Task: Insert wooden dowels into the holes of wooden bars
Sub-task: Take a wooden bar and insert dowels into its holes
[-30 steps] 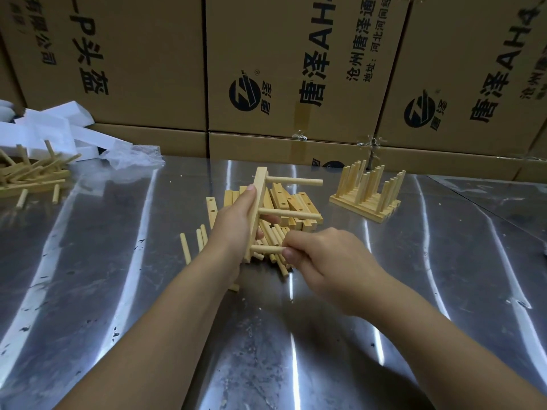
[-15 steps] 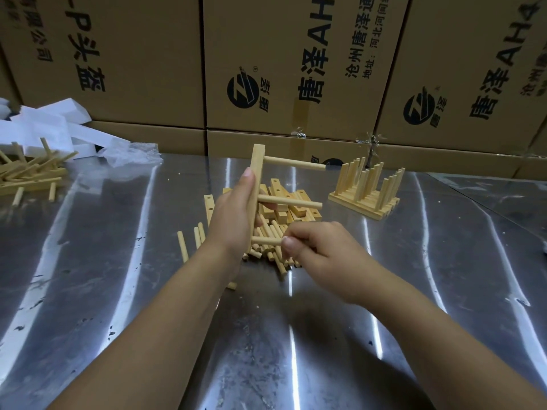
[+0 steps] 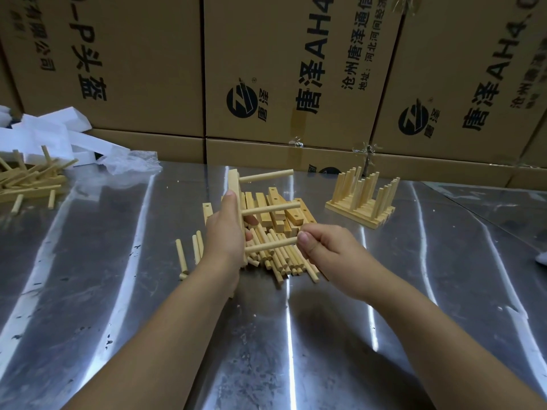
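My left hand [image 3: 225,232] grips a light wooden bar [image 3: 236,184] held upright above the table. Two dowels stick out of it to the right, an upper dowel [image 3: 266,176] and a middle dowel [image 3: 270,209]. My right hand [image 3: 325,247] pinches the free end of a third, lowest dowel [image 3: 270,244], whose other end meets the bar near its bottom. Behind and under my hands lies a pile of loose dowels [image 3: 281,261] and drilled bars [image 3: 284,213].
A finished stack of bars with upright dowels [image 3: 362,196] stands at the back right. More assembled pieces [image 3: 26,182] lie at the far left beside white foam and plastic wrap [image 3: 59,140]. Cardboard boxes [image 3: 266,69] wall off the back of the metal table [image 3: 266,350].
The bar has tilted slightly. My right hand has slid back along the lowest dowel to its free end, leaving more of that dowel visible.
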